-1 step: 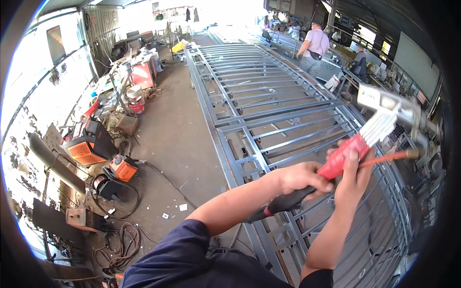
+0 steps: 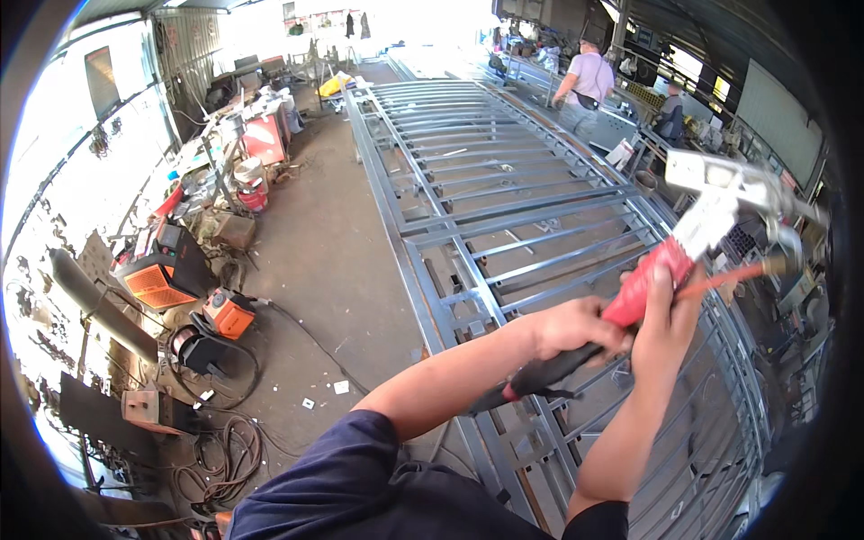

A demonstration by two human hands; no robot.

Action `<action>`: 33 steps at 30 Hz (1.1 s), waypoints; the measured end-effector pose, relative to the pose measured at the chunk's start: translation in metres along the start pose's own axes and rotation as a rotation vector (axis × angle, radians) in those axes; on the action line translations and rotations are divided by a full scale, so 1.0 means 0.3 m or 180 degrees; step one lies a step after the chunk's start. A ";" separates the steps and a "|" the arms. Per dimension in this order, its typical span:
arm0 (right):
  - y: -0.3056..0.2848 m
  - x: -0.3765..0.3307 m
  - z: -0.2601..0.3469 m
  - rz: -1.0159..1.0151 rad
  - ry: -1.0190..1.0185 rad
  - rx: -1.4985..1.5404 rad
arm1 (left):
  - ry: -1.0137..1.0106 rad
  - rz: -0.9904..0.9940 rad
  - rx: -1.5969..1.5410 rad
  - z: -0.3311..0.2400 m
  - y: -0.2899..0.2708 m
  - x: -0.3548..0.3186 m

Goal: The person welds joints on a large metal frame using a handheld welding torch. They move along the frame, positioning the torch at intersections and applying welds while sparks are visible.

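Note:
I hold a long tool with a red body (image 2: 641,290), a black lower part (image 2: 551,371) and a silvery-white head (image 2: 715,180); the head is smeared by motion, so its exact kind is unclear. My left hand (image 2: 580,328) is closed where the red meets the black. Higher up, my right hand (image 2: 664,328) is wrapped against the red body. An orange rod (image 2: 729,277) with a darker end sticks out sideways beyond my right fingers. Below and beyond the tool lies a large steel frame (image 2: 540,198) with many crossbars.
At the left stand an orange and black machine (image 2: 160,270), a smaller orange unit (image 2: 229,313) and coiled cable (image 2: 225,463). A grey cylinder (image 2: 103,301) leans there. Cluttered benches line the left side. A person (image 2: 585,88) stands beyond the frame, and another person (image 2: 670,115) is farther right.
The tool has turned slightly in my hands, its head shifting and blurring more, and a stub on its black part now shows. Both hands keep their hold.

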State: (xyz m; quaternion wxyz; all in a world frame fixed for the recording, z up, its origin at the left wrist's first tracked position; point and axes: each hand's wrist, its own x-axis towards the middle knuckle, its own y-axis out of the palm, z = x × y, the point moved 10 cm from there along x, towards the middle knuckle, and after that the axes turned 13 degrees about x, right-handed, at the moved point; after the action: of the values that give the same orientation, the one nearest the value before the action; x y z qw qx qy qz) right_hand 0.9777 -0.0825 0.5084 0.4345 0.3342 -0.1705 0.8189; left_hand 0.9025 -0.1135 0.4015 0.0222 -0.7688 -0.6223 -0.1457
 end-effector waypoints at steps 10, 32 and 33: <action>-0.006 -0.119 -0.267 0.0653 0.1026 0.0072 | -0.0562 -0.0863 -0.0240 0.350 0.030 -0.040; -0.619 0.116 -0.252 0.0239 0.1180 0.1856 | -0.0654 -0.0300 0.2242 0.795 0.120 -0.299; -0.607 0.130 -0.299 0.0228 0.1275 0.1773 | -0.0889 -0.0348 0.2495 0.885 0.070 -0.379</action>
State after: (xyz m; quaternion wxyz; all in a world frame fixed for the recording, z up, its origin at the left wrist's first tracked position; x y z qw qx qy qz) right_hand 1.0768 0.0946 0.4691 0.3224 0.2664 0.1367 0.8980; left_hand 0.9541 -0.1691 0.1220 0.2207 -0.6804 -0.6675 0.2068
